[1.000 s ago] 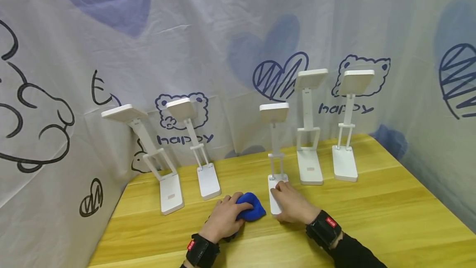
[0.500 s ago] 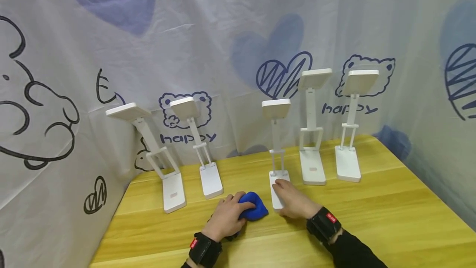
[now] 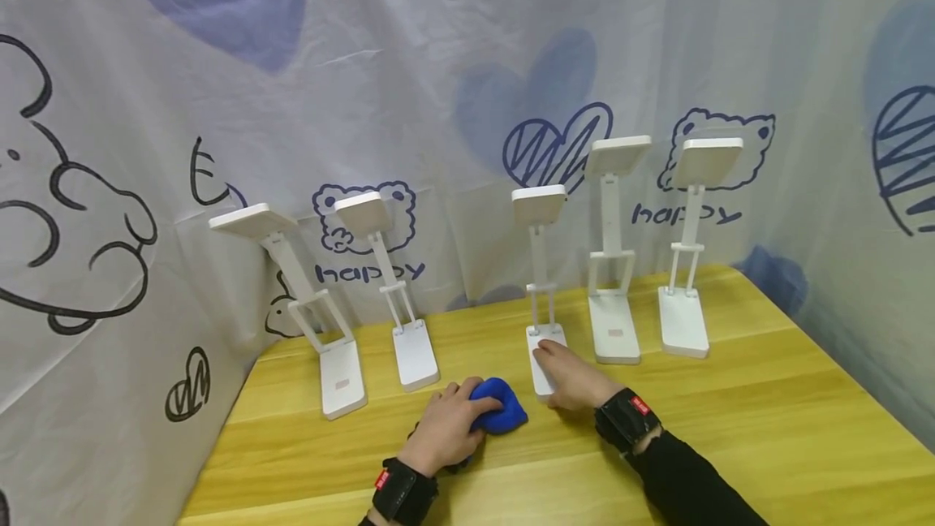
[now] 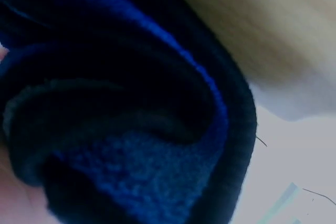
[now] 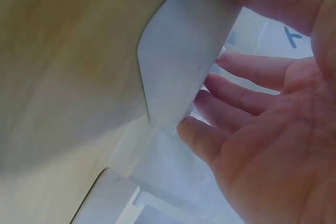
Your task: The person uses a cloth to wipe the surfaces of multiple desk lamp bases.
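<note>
on the yellow wood-striped table (image 3: 738, 420), the left hand (image 3: 444, 430) is gripping a fuzzy, folded blue cloth (image 3: 501, 407), and the right hand (image 3: 573, 378) is pinching the smooth, flat base (image 3: 540, 381) of the middle white desk lamp (image 3: 539, 254).

L hand (image 3: 445, 427) back-up, approx. lower ctr of head view — fingers bent in a grip. L wrist w/ blk strap (image 3: 404, 492); rest of that arm mostly cut off at bottom edge. L wrist cam: just slivers of the hand at left edge, v. blurry. R hand (image 3: 573, 377) reaches a bit farther fwd, angled inward, thumb & fingers set in a hold. R wrist cam: palm in view, thumb across top, four fingers lightly bent. R wrist strapped too — blk sleeve (image 3: 690, 477) on forearm, running to bottom rt.
</note>
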A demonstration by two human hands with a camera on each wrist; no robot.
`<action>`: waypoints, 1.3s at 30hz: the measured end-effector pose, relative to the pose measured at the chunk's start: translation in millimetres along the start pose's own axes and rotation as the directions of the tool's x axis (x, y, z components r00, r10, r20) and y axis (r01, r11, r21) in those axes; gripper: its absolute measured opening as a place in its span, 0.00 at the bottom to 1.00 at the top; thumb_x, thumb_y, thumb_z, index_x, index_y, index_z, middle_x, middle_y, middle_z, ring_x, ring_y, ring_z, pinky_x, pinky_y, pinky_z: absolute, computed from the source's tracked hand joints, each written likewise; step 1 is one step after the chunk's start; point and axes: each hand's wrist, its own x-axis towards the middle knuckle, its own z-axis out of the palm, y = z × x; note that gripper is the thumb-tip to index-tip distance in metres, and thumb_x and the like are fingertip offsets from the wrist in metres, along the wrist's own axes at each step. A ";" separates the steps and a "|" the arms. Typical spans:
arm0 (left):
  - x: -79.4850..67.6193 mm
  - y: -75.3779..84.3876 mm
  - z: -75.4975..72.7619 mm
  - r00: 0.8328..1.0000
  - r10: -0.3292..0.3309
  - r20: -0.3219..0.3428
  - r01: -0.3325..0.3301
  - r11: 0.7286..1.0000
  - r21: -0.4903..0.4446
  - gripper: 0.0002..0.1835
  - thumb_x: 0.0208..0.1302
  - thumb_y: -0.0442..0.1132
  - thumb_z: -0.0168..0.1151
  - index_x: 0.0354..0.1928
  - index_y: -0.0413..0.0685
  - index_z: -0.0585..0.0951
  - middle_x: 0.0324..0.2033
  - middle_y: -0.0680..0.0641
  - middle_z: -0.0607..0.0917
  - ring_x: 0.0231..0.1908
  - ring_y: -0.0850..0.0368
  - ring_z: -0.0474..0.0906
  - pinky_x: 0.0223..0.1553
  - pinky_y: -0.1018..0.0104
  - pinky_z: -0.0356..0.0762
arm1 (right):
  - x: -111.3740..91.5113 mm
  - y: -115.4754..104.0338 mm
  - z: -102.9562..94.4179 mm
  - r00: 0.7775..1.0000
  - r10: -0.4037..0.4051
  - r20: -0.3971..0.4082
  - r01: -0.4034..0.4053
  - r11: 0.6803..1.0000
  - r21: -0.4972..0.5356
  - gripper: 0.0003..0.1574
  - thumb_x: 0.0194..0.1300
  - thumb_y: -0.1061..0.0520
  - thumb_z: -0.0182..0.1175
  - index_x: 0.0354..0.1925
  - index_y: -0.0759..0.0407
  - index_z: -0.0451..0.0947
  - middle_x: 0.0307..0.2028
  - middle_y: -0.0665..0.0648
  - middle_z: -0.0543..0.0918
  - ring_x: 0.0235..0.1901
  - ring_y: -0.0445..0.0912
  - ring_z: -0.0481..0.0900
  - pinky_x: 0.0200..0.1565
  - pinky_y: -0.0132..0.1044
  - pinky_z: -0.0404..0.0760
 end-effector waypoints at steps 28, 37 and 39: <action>-5.0 -0.3 0.5 1.000 -0.005 -0.015 0.005 1.000 0.002 0.21 0.60 0.41 0.62 0.56 0.67 0.79 0.61 0.42 0.72 0.54 0.41 0.70 0.48 0.41 0.73 | 41.3 21.5 -4.5 0.992 0.116 0.058 -0.116 0.993 0.002 0.50 0.40 0.62 0.73 0.60 0.78 0.63 0.60 0.77 0.66 0.61 0.64 0.61 0.64 0.54 0.62; -21.1 -8.5 -2.3 0.999 -0.010 -0.033 0.009 1.000 -0.023 0.20 0.60 0.40 0.61 0.55 0.65 0.79 0.60 0.42 0.72 0.55 0.41 0.69 0.48 0.41 0.73 | 45.1 24.9 -7.5 0.991 0.109 0.072 -0.108 0.994 -0.023 0.49 0.41 0.62 0.74 0.59 0.77 0.64 0.60 0.75 0.67 0.60 0.63 0.64 0.63 0.53 0.63; -25.2 -11.5 -2.4 1.000 -0.016 -0.027 0.015 1.000 -0.028 0.20 0.60 0.40 0.61 0.55 0.65 0.79 0.61 0.42 0.72 0.55 0.40 0.69 0.47 0.40 0.73 | 44.0 25.3 -8.0 0.991 0.108 0.075 -0.106 0.994 -0.025 0.49 0.40 0.62 0.74 0.58 0.77 0.64 0.60 0.76 0.67 0.60 0.63 0.64 0.63 0.54 0.63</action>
